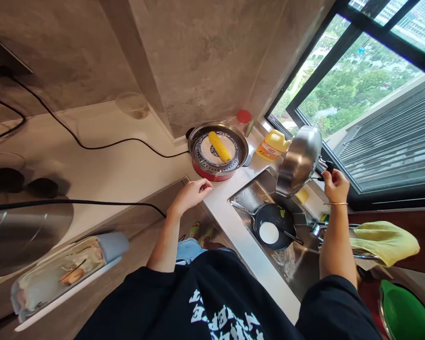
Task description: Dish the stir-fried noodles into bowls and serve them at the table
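Observation:
My right hand [336, 186] grips the black handle of a shiny steel pot lid [299, 160], which is held tilted above the sink's far edge. My left hand [190, 194] is loosely closed, with nothing visible in it, near the counter edge just in front of the electric steamer [212, 175]. The steamer has a red base and a perforated steel tray, and its top is uncovered. Inside it, a blue-patterned plate [207, 153] carries a yellow corn cob [219, 147].
The sink [246, 194] contains a black pan [278, 215] and a white round dish [268, 233]. A yellow detergent jug [272, 145] stands behind it, beside the window. A yellow cloth [389, 241] hangs at right. The steamer's black cord [127, 140] crosses the counter. A waste bin [111, 245] is at lower left.

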Motion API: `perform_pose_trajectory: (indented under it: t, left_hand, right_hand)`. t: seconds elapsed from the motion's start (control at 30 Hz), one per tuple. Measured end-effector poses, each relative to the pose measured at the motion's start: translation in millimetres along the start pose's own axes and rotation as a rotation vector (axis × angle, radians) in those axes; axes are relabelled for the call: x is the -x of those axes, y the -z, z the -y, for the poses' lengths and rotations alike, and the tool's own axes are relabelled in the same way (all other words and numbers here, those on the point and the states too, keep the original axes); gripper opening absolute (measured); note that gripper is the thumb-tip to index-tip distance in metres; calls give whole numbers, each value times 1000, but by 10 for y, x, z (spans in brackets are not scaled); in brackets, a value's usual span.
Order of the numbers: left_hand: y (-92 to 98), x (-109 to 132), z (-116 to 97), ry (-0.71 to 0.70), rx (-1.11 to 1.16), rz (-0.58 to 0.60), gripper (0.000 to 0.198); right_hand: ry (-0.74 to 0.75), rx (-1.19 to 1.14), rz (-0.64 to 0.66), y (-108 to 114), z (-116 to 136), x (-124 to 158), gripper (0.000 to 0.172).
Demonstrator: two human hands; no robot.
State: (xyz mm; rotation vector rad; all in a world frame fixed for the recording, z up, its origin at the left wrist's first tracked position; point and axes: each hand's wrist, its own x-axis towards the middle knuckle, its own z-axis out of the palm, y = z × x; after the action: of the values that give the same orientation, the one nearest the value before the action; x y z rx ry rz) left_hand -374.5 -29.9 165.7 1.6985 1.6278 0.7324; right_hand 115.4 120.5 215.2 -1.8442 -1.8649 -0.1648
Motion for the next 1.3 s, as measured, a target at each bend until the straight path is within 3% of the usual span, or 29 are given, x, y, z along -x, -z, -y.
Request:
perform_pose_trajectory:
  t: [0.13, 0.23, 0.33, 0.43, 0.53, 0.63, 0.77, 0.87, 0.97, 1.1, 1.2, 1.3]
  left_hand:
    - [-108, -110, -117, -63, 49, -5, 22]
    - [-173, -160, -162, -97, 95, -52, 21]
    - [-171, -160, -176, -82, 136, -132, 17]
    - [-77, -102, -151, -83, 190, -253, 16]
    - [83, 13, -75, -63, 218, -376, 16]
    - [273, 174, 61, -28, 260, -431, 17]
    - [573, 454, 282, 19, 286, -505, 18]
    - [841, 727, 399, 39, 243, -637, 18]
    - [1115, 1033, 477, 51, 139, -797, 20]
    - [1410, 1344, 677, 100, 55, -947, 21]
    - [1554, 1419, 980, 146, 60, -958, 18]
    - [1642, 1399, 1346, 198, 75, -914, 17]
  right_hand:
    - [-28, -55, -48, -152, -50, 164, 52]
    - [52, 16, -13, -227, -1, 176, 54]
    - [195, 118, 39, -169, 164, 20, 54]
    - [347, 191, 24, 9, 493, -280, 54]
    - [463, 200, 10, 207, 1010, -594, 59]
    - [544, 162, -25, 344, 1680, -793, 62]
    - [705, 118, -11, 399, 2739, -827, 62]
    - [890, 51, 21, 307, 3665, -710, 56]
    - [1087, -35, 113, 11, 4659, -486, 44]
    - [1224, -65, 371, -752, 5818, -7, 32]
    - [1264, -81, 556, -1438, 6400, 442, 29]
    - [1269, -65, 691, -2012, 6759, 860, 29]
